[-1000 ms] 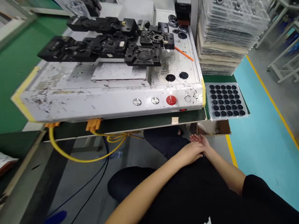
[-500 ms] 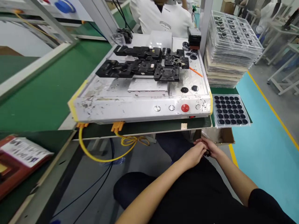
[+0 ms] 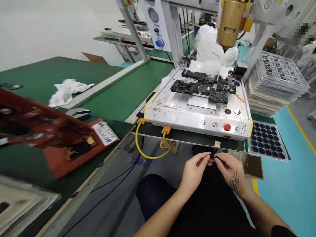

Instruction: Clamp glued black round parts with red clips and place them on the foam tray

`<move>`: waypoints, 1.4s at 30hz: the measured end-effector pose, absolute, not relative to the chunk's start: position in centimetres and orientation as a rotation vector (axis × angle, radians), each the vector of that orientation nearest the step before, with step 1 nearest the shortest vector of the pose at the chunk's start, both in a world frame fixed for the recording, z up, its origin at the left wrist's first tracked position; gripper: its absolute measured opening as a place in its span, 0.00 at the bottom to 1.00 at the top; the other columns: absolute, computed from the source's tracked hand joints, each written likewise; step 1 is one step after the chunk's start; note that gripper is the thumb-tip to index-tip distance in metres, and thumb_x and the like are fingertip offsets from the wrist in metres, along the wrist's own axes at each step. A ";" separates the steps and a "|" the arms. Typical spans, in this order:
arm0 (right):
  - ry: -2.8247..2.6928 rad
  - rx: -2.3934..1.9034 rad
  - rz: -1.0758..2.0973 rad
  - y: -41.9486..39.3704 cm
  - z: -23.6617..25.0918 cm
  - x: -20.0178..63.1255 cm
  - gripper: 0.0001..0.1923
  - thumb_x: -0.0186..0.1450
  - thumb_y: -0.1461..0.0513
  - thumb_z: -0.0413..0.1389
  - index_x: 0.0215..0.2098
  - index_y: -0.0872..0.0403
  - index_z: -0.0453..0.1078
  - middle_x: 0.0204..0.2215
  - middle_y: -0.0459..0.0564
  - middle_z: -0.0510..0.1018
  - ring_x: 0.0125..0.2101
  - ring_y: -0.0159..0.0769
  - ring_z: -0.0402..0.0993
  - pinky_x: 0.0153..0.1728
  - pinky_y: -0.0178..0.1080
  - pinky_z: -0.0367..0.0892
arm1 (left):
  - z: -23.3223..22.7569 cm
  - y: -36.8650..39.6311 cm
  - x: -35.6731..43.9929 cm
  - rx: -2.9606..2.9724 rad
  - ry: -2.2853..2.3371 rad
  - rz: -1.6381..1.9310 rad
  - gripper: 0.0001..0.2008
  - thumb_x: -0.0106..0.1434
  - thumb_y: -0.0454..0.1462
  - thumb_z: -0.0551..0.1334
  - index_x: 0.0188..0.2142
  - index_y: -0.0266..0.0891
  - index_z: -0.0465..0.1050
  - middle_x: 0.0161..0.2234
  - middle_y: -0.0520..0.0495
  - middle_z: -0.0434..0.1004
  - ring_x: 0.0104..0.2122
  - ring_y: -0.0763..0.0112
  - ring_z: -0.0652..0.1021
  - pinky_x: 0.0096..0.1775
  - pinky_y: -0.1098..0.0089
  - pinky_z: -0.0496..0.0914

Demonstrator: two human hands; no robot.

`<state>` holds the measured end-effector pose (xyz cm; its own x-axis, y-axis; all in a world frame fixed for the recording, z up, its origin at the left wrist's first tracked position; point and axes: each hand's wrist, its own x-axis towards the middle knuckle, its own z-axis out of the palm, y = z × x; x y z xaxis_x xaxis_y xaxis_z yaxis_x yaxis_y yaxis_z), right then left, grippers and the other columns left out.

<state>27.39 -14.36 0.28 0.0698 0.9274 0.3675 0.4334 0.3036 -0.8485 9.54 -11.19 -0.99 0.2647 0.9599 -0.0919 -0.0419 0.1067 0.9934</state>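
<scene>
My left hand (image 3: 195,171) and my right hand (image 3: 230,169) meet above my lap, below the bench edge. Between their fingertips they pinch a small black part (image 3: 214,157); both hands touch it. Just above stands a scuffed white machine base (image 3: 187,120) with a red button (image 3: 227,127) and black fixtures (image 3: 202,87) on top. A clear tray of several small black round parts (image 3: 266,141) lies to the right of the base.
A tall stack of clear trays (image 3: 274,85) stands at the back right. A gold press head (image 3: 229,23) hangs above the fixtures. A yellow cable (image 3: 148,153) loops under the bench. A red object (image 3: 49,131) lies at left. A person in white (image 3: 212,46) works behind.
The view has swung up and left. My hands rose from my lap and came together, fingertips now pinching the small black part.
</scene>
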 end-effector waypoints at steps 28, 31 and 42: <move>-2.067 -0.988 0.449 -7.2 8.6 27.8 0.21 0.71 0.60 0.66 0.61 0.47 0.73 0.49 0.55 0.80 0.44 0.46 0.80 0.45 0.48 0.80 | 7.9 -6.7 7.5 0.849 0.757 0.944 0.31 0.65 0.50 0.74 0.64 0.41 0.75 0.49 0.38 0.88 0.51 0.52 0.87 0.56 0.54 0.79; -2.069 -0.965 0.382 -6.7 9.0 28.8 0.22 0.68 0.62 0.67 0.59 0.47 0.73 0.47 0.55 0.81 0.44 0.47 0.80 0.47 0.50 0.79 | 8.5 -6.2 8.3 0.886 0.733 0.920 0.30 0.66 0.50 0.74 0.63 0.41 0.76 0.49 0.39 0.88 0.51 0.52 0.86 0.56 0.55 0.79; -1.861 -1.227 0.061 -3.3 14.2 36.4 0.15 0.64 0.60 0.65 0.48 0.48 0.72 0.35 0.48 0.76 0.34 0.41 0.74 0.37 0.43 0.75 | 17.2 7.4 12.8 2.103 0.892 0.942 0.19 0.75 0.42 0.61 0.61 0.38 0.73 0.51 0.39 0.84 0.50 0.56 0.82 0.55 0.56 0.75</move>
